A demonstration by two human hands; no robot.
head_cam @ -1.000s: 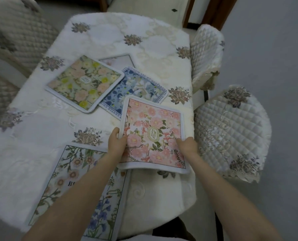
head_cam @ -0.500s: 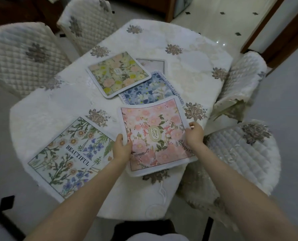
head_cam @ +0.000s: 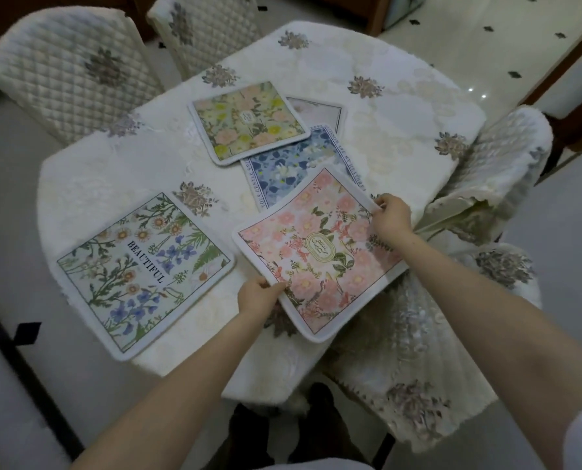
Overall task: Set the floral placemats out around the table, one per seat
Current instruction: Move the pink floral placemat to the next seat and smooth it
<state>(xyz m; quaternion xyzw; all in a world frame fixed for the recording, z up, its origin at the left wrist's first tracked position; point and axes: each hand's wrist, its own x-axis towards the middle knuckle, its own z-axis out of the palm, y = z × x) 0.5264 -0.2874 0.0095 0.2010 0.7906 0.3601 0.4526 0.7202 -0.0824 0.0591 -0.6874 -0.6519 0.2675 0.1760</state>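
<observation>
A pink floral placemat (head_cam: 313, 256) lies tilted at the table's near right edge, its near corner hanging past the edge. My left hand (head_cam: 259, 295) pinches its near left edge and my right hand (head_cam: 391, 217) grips its far right corner. To its left a green placemat printed BEAUTIFUL (head_cam: 144, 269) lies flat. Farther in, a yellow-green placemat (head_cam: 249, 122) overlaps a blue one (head_cam: 293, 167), and a pale one (head_cam: 320, 111) is mostly hidden beneath them.
The oval table (head_cam: 401, 137) has a cream embroidered cloth. Quilted covered chairs stand at the far left (head_cam: 66, 66), far middle (head_cam: 205, 25), right (head_cam: 506, 167) and near right (head_cam: 418, 374). Pale tiled floor surrounds the table.
The view has pulled back and swung left, showing more of the table. Both hands have turned the pink placemat clockwise; my right hand moved up to its far corner.
</observation>
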